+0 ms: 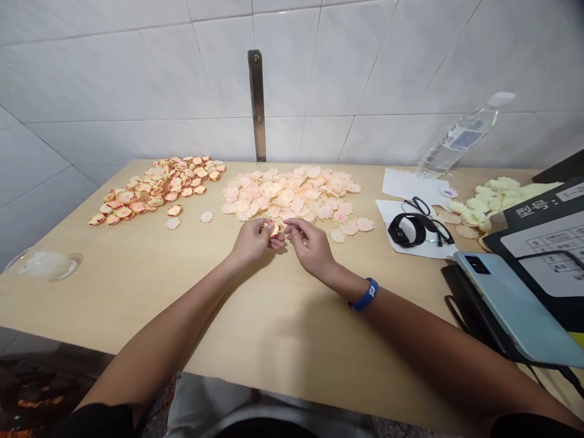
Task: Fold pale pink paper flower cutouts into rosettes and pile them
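Your left hand and right hand pinch a small scalloped piece fingertip to fingertip, kept low beside the pale pile for easy reach.

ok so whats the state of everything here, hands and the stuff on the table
left hand, pinching a small scalloped piece
right hand, fingertips at that piece
orange-rimmed scalloped pieces, loose heap
pale pink scalloped pieces, loose heap, some strays
pale yellow scalloped pieces, loose heap
blue wristband, worn on right wrist
glasses, lying on white paper
plastic water bottle, tilted, capped
pale blue phone, back facing up
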The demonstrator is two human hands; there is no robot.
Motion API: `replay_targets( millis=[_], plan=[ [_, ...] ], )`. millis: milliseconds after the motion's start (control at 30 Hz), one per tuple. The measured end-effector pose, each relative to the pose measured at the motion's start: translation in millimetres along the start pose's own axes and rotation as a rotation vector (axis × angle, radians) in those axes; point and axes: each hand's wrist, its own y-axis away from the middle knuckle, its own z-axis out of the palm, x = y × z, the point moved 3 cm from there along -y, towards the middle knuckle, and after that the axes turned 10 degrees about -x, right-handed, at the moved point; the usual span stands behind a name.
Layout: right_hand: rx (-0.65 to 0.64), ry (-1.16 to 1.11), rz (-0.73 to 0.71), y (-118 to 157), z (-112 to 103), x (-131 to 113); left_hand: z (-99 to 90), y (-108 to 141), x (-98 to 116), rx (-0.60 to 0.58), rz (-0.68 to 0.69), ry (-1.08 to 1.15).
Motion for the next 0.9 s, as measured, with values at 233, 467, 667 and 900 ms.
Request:
replay_targets(
  millis=[233, 467, 667, 900],
  plan=[
    [0.014, -0.044, 0.020, -2, -2, 2, -0.7, 4, 0, -0.007, -0.043, 0.133],
    [0.012, -0.091, 0.040, -2, -2, 3, 1.3, 5, 0, -0.004, -0.062, 0.121],
    [0.002, -0.131, 0.052, -1, 0, 7, 1.7, 3, -2, 0.029, 0.059, -0.013],
    [-0.214, -0.716, 0.267, -7, 5, 8, 2.0, 13, 15, -0.015, 0.382, -0.270]
  ],
)
